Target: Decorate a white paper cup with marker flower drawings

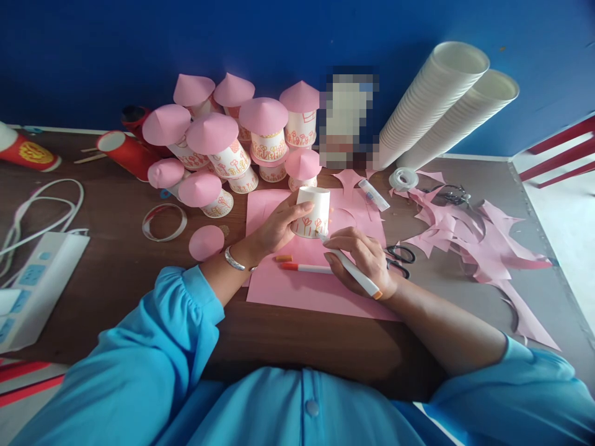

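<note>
Bare counter lies open left of the pink sheet; behind it the capped cups crowd close, scissors and paper scraps block the right, stacked cups lean at the back

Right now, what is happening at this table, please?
A person in blue sleeves is decorating a paper cup. The left hand holds it upside down over a pink sheet, and the right hand puts a marker tip to its side. Finished cups with pink cone roofs stand behind; plain cup stacks lean against the blue wall.
</note>
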